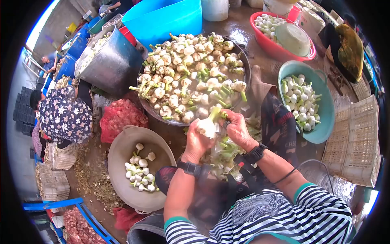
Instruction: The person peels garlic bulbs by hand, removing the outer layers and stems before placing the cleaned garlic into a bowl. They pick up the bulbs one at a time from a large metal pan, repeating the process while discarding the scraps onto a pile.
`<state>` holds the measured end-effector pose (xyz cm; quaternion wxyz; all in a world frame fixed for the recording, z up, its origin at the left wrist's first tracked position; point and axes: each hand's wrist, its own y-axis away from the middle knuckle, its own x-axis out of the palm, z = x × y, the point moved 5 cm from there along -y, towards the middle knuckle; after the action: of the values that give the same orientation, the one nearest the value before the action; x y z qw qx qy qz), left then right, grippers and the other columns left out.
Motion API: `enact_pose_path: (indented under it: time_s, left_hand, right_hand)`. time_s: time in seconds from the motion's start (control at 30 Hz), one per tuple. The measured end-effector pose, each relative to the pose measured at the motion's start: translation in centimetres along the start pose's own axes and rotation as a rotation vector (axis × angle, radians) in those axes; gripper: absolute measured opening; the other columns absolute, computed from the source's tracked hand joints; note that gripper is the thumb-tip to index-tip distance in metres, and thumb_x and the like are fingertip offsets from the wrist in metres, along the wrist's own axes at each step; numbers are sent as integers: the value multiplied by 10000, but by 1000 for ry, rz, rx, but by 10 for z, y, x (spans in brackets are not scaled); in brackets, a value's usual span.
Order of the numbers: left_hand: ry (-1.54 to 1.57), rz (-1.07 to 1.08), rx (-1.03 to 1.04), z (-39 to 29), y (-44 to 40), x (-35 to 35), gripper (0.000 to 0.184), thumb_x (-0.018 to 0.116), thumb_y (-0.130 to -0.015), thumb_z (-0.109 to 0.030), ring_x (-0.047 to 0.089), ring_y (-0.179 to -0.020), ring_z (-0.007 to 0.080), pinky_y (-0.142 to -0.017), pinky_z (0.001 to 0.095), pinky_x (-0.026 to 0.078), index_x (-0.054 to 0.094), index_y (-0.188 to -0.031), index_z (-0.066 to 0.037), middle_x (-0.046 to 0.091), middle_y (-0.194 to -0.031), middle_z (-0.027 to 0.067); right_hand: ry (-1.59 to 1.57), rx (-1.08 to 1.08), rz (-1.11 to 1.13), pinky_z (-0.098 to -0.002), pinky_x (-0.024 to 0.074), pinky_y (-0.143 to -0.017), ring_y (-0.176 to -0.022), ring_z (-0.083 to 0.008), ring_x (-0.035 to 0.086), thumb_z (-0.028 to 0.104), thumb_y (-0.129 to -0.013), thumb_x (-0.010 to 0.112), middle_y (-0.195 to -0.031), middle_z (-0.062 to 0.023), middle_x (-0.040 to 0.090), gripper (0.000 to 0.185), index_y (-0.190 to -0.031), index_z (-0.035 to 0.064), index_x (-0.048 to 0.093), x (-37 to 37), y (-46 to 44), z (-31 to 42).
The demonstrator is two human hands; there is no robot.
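Observation:
Between my two hands is a white garlic bulb with a pale green stem and loose leafy skin. My left hand is closed round the bulb. Against its green top, my right hand is pinched on the leafy skin; whether a small tool is also in those fingers I cannot tell. Torn garlic leaves lie below my hands. Just beyond stands a wide basin heaped with dirty, untrimmed garlic. A beige basin at the left holds cleaned white bulbs with short stems.
A teal basin of cleaned garlic and a wicker basket stand right. Farther back are a red basin, a blue tub and a metal pot. Red net sacks lie left, near a seated person.

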<state>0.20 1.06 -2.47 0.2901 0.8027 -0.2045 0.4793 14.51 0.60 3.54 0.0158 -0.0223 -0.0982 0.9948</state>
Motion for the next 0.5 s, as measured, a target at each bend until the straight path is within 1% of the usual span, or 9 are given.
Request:
enact_pose_path:
  time_s: [0.07,0.1,0.13,0.17,0.23,0.3,0.37,0.43,0.5]
  left_hand:
    - [-150,-46,35,-6,-2,8,476,523,-852,-405,598,-855,196,-649,384,500,532,-1182,-63,613,-996,48]
    - [-292,-248,129,-7,-8,-11,420,532,-871,-337,600,-858,197,-635,386,511,528,-1186,-61,617,-980,62]
    - [-421,-394,123,-9,-5,-8,387,542,-876,-286,597,-875,195,-651,379,517,525,-1187,-56,612,-994,67]
    - [-555,-534,119,-10,0,-5,358,551,-881,-234,595,-893,193,-667,373,524,522,-1188,-52,607,-1009,72]
    - [-816,-511,170,-1,-1,-5,289,538,-898,-214,603,-906,192,-620,367,543,529,-1136,-48,612,-1018,77]
    - [-561,-400,104,16,0,-7,273,549,-891,-201,605,-887,188,-655,358,539,536,-1119,-51,613,-992,67]
    - [-353,-363,128,19,-1,11,247,562,-880,-185,606,-867,184,-720,329,525,550,-1090,-56,613,-970,57]
    - [-476,-354,219,9,-12,-12,255,549,-885,-211,613,-833,194,-669,306,524,551,-1089,-56,619,-964,71]
    - [-405,-411,243,6,-14,-24,210,551,-885,-188,609,-837,176,-716,300,507,589,-1025,-36,616,-962,77]
  right_hand:
    - [-39,100,-67,-270,461,-798,-870,-111,570,-54,-728,533,-936,-112,661,286,-994,-30,635,0,0,-16]
    - [-47,148,-129,-270,462,-801,-869,-113,573,-62,-716,527,-936,-114,664,298,-990,-27,638,-7,1,-26]
    - [86,44,-177,-275,478,-783,-855,-120,595,-67,-688,525,-923,-113,678,332,-993,-19,645,-12,0,-26]
    - [306,97,-186,-325,504,-766,-806,-223,666,-57,-621,494,-899,-187,667,432,-1019,19,645,-16,1,-27]
    - [553,-77,-104,-414,518,-726,-811,-362,631,58,-640,604,-840,-203,647,393,-1032,48,638,-12,4,-18]
    - [548,-77,-59,-419,514,-709,-804,-365,631,157,-623,672,-836,-217,637,424,-1025,26,637,-8,12,-14]
    - [316,180,-10,-314,507,-685,-775,-219,660,21,-656,667,-883,-140,674,371,-1026,30,646,-3,16,-27]
    - [-71,354,-28,-281,491,-673,-750,-161,622,-10,-695,639,-860,-83,674,304,-995,34,659,8,19,-44]
    - [-524,593,-64,-247,465,-668,-742,-96,555,-62,-745,589,-844,10,653,245,-944,47,680,16,20,-55]
